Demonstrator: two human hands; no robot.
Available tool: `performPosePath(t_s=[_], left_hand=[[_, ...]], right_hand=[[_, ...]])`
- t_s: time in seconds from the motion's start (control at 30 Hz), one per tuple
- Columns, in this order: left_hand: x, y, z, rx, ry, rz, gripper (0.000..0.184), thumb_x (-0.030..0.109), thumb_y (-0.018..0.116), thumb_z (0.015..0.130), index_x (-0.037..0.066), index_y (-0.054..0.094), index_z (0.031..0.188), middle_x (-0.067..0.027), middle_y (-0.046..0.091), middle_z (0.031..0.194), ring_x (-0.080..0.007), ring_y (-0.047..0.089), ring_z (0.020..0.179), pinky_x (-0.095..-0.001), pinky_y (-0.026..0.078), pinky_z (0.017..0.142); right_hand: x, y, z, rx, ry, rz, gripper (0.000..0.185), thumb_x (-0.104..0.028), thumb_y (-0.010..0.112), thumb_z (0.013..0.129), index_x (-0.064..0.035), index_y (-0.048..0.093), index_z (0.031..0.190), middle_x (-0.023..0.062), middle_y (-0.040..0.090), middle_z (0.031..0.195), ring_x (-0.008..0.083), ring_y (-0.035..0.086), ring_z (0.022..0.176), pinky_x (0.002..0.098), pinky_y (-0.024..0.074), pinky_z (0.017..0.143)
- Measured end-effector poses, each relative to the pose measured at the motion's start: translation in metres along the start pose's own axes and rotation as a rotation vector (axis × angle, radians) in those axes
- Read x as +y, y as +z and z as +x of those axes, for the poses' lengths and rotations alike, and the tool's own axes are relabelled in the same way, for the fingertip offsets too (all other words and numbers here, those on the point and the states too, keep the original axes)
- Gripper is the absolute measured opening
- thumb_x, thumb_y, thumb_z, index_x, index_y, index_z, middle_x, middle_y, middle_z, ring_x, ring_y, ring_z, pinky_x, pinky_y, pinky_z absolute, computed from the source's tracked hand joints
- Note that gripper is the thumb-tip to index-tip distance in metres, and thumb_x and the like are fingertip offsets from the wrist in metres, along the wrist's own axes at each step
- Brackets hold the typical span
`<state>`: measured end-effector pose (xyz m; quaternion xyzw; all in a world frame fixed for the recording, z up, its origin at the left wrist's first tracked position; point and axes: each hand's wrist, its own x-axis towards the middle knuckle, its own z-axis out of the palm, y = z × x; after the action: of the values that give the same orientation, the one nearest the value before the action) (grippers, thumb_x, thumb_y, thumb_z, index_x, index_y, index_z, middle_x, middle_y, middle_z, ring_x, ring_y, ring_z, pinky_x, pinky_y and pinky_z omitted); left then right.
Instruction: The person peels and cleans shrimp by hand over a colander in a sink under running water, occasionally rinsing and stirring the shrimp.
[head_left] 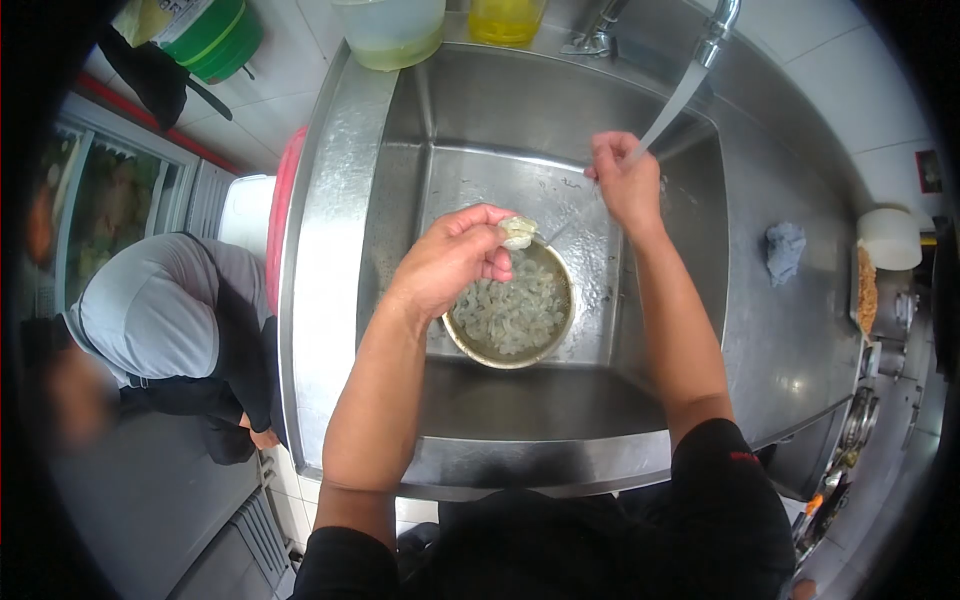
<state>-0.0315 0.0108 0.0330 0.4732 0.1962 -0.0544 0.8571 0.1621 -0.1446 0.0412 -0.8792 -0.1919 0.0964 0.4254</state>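
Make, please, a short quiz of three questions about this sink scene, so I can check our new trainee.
1. Choose one. Where is the bowl?
A) on the floor
B) in the sink
C) on a shelf
2. True or false: water runs from the tap onto the right hand.
3. Fill in: the pale shrimp at the fingertips are in the ____.

Key: 1. B; 2. True; 3. left hand.

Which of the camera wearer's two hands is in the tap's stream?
The right hand: it meets the water stream from the tap, while the left hand pinches a pale, shrimp-like piece away from it.
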Motion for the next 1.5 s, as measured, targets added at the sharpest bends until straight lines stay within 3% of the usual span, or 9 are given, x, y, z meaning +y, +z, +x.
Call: performPosePath(t_s=[0.1,0.3,0.47,0.57,0.77,0.93,1.07,1.27,1.5], left_hand=[[0.002,0.003,0.0,0.021,0.008,0.017,0.025,0.006,0.053,0.091,0.0,0.063,0.114,-0.0046,0.065,0.096,-0.0127,0.061,0.074,-0.0292,0.054,0.074],[-0.006,-0.001,0.006,0.165,0.08,0.425,0.025,0.012,0.053,0.091,0.0,0.063,0.11,-0.0029,0.064,0.086,-0.0107,0.059,0.074,-0.0271,0.05,0.071],[0.0,0.004,0.002,0.314,0.101,0.761,0.03,0.016,0.057,0.084,-0.002,0.065,0.106,-0.0069,0.066,0.083,-0.013,0.061,0.076,-0.0307,0.049,0.071],[0.003,0.006,-0.002,0.295,0.134,0.839,0.035,0.023,0.059,0.085,-0.003,0.065,0.107,-0.017,0.069,0.087,-0.0285,0.066,0.08,-0.0393,0.05,0.075],[-0.022,-0.014,0.007,0.08,-0.054,1.351,0.039,0.032,0.061,0.093,-0.001,0.066,0.113,-0.0209,0.069,0.107,-0.0352,0.065,0.105,-0.0453,0.051,0.093],[-0.011,-0.012,0.006,0.16,-0.096,1.302,0.043,0.037,0.06,0.092,-0.001,0.068,0.111,-0.023,0.068,0.108,-0.0377,0.064,0.105,-0.046,0.049,0.093],[-0.016,-0.013,0.005,0.132,-0.056,1.248,0.045,0.039,0.059,0.091,-0.003,0.07,0.1,-0.0242,0.069,0.098,-0.0398,0.065,0.096,-0.0463,0.049,0.086],[-0.015,-0.02,0.003,0.123,-0.073,1.197,0.045,0.039,0.058,0.091,-0.003,0.07,0.098,-0.0231,0.069,0.095,-0.0385,0.066,0.093,-0.0459,0.05,0.085],[-0.019,-0.022,0.005,0.142,-0.062,1.228,0.041,0.036,0.055,0.09,-0.002,0.07,0.095,-0.0233,0.069,0.097,-0.0383,0.065,0.098,-0.0463,0.049,0.09]], right_hand=[[0.036,0.009,0.013,0.182,-0.407,-0.514,0.045,-0.024,0.064,0.093,-0.0022,0.057,0.132,0.0202,0.068,0.108,0.0315,0.067,0.1,0.0382,0.0513,0.092],[-0.018,0.013,-0.052,-0.61,-0.177,0.326,0.03,-0.015,0.067,0.093,-0.005,0.064,0.122,0.0098,0.066,0.11,0.014,0.062,0.094,0.029,0.0525,0.081],[-0.005,0.035,-0.043,-0.45,-0.257,0.129,0.014,-0.013,0.066,0.094,-0.0008,0.066,0.1,0.0041,0.067,0.089,0.0099,0.06,0.074,0.0249,0.0502,0.066],[0.015,0.038,-0.031,-0.383,-0.145,0.162,0.017,-0.015,0.063,0.096,0.0003,0.065,0.103,0.0046,0.067,0.089,0.0103,0.059,0.068,0.0243,0.049,0.063],[0.124,0.038,0.035,-0.172,0.155,-0.166,0.043,-0.036,0.064,0.094,0.0039,0.065,0.111,0.0193,0.069,0.105,0.0296,0.068,0.099,0.0396,0.0527,0.084],[0.164,0.075,-0.032,-0.563,-0.291,-0.713,0.058,-0.036,0.062,0.093,0.0046,0.052,0.133,0.0293,0.059,0.125,0.0408,0.056,0.119,0.0463,0.0448,0.102],[0.177,0.128,-0.107,-1.282,-0.172,-0.741,0.072,-0.03,0.067,0.087,-0.0105,0.036,0.149,0.0276,0.033,0.151,0.0458,0.04,0.135,0.0499,0.0424,0.107],[0.147,0.174,-0.158,-1.058,-0.167,-1.078,0.085,-0.019,0.067,0.081,-0.0261,0.023,0.153,0.0185,0.009,0.161,0.0544,0.027,0.138,0.063,0.04,0.105],[0.265,0.222,-0.105,-0.747,-0.369,-0.571,0.069,-0.014,0.067,0.08,-0.0174,0.042,0.144,0.0185,0.043,0.144,0.0404,0.046,0.13,0.0544,0.0474,0.094]])
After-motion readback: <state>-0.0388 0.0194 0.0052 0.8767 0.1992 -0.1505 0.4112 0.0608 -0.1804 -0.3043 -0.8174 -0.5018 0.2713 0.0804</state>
